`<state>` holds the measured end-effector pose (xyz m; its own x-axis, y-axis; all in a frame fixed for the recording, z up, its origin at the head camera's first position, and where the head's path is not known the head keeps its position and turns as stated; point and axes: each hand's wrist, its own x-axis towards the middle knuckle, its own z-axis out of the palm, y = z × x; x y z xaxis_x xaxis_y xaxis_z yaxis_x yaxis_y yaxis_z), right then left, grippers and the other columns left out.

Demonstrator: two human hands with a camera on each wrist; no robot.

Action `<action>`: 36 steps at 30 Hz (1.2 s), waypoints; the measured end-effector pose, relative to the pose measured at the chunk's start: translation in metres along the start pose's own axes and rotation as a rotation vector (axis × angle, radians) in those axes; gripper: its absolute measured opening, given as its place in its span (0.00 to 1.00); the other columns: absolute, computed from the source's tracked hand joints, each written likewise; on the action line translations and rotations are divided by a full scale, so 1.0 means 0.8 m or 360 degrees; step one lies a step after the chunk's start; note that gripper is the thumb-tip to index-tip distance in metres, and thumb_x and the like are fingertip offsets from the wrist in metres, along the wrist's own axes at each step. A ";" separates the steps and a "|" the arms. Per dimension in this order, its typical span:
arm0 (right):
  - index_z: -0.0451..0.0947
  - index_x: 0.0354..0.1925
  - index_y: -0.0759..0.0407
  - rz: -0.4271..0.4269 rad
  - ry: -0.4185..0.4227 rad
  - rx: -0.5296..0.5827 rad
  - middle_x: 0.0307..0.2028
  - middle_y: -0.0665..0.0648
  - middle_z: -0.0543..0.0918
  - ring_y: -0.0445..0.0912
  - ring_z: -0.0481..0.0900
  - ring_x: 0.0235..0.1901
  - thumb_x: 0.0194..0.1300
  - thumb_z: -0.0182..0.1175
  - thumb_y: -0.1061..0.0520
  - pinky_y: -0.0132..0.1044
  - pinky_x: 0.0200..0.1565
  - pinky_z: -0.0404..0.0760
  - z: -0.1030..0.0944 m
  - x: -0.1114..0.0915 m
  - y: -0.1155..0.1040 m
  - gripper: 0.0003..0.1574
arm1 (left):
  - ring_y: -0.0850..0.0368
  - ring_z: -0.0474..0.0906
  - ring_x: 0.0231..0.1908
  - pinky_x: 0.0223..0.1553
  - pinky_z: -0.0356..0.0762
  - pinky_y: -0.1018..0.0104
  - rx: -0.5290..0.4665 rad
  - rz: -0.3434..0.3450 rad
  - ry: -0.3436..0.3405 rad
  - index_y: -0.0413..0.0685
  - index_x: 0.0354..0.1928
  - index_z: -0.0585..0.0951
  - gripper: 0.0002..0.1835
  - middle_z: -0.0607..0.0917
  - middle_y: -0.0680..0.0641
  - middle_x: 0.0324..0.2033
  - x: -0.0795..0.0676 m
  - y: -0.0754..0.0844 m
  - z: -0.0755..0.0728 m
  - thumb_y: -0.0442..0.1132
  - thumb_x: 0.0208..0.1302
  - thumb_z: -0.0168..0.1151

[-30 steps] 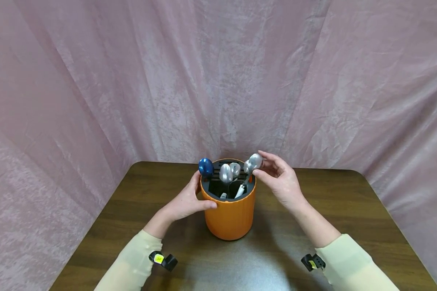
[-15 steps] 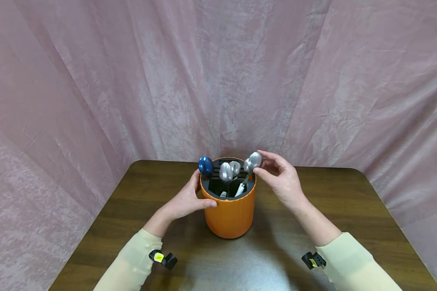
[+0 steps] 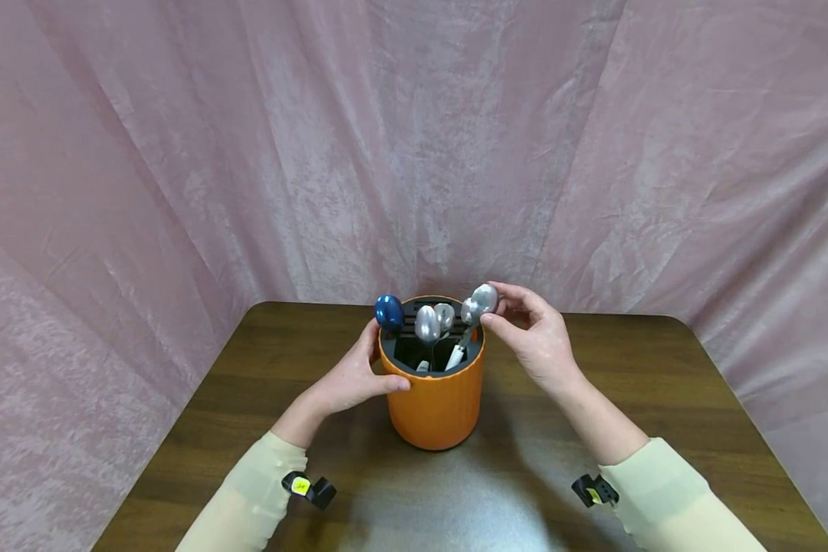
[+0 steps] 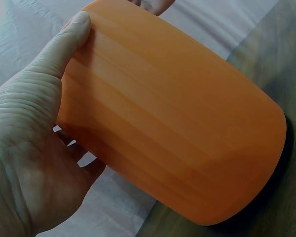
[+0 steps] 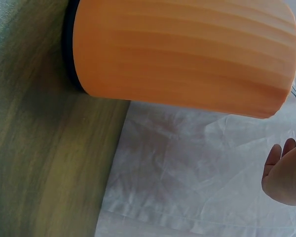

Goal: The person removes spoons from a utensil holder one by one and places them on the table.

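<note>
On the counter (image 3: 269, 368), the right hand (image 3: 538, 337) pinched a silver spoon (image 3: 484, 297) in its fingers at the right edge of the orange pot (image 3: 436, 410), while the left hand (image 3: 350, 381) wrapped its fingers around the pot's side. Slow, gentle moves seemed best, since a second spoon (image 3: 468, 310) crowded close; a blue spoon (image 3: 389, 313) stuck up on the left.

Pale glare toward the wooden table's (image 3: 469, 502) near edge, soft shadows beside the orange utensil holder (image 3: 435, 410), wrist views dimmer.
</note>
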<state>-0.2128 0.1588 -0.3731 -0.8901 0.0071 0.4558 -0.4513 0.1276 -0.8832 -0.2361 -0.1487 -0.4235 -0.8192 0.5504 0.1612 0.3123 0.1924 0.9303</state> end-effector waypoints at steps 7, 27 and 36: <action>0.82 0.60 0.57 -0.0002 -0.0005 0.0011 0.35 0.55 0.83 0.46 0.79 0.38 0.63 0.73 0.62 0.31 0.43 0.78 -0.001 0.000 -0.001 0.27 | 0.47 0.59 0.73 0.72 0.52 0.34 0.0008 -0.0008 0.0001 0.62 0.80 0.48 0.58 0.60 0.48 0.73 -0.001 0.002 0.000 0.57 0.56 0.78; 0.79 0.60 0.64 0.0002 -0.0011 0.0240 0.34 0.55 0.85 0.48 0.84 0.35 0.63 0.71 0.68 0.31 0.40 0.81 0.000 0.000 -0.019 0.28 | 0.45 0.59 0.72 0.71 0.54 0.33 0.0001 -0.0044 0.0007 0.65 0.80 0.47 0.59 0.59 0.49 0.74 -0.001 0.003 0.001 0.57 0.56 0.78; 0.77 0.61 0.67 -0.0022 -0.0028 0.0415 0.36 0.57 0.85 0.51 0.87 0.33 0.64 0.68 0.72 0.34 0.42 0.84 0.001 0.001 -0.026 0.28 | 0.46 0.60 0.72 0.71 0.54 0.33 0.0001 -0.0038 0.0011 0.69 0.79 0.48 0.58 0.60 0.51 0.74 0.000 0.003 0.000 0.56 0.56 0.78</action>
<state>-0.2042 0.1554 -0.3544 -0.8835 -0.0107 0.4683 -0.4630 -0.1325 -0.8764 -0.2353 -0.1483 -0.4215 -0.8298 0.5399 0.1413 0.2931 0.2061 0.9336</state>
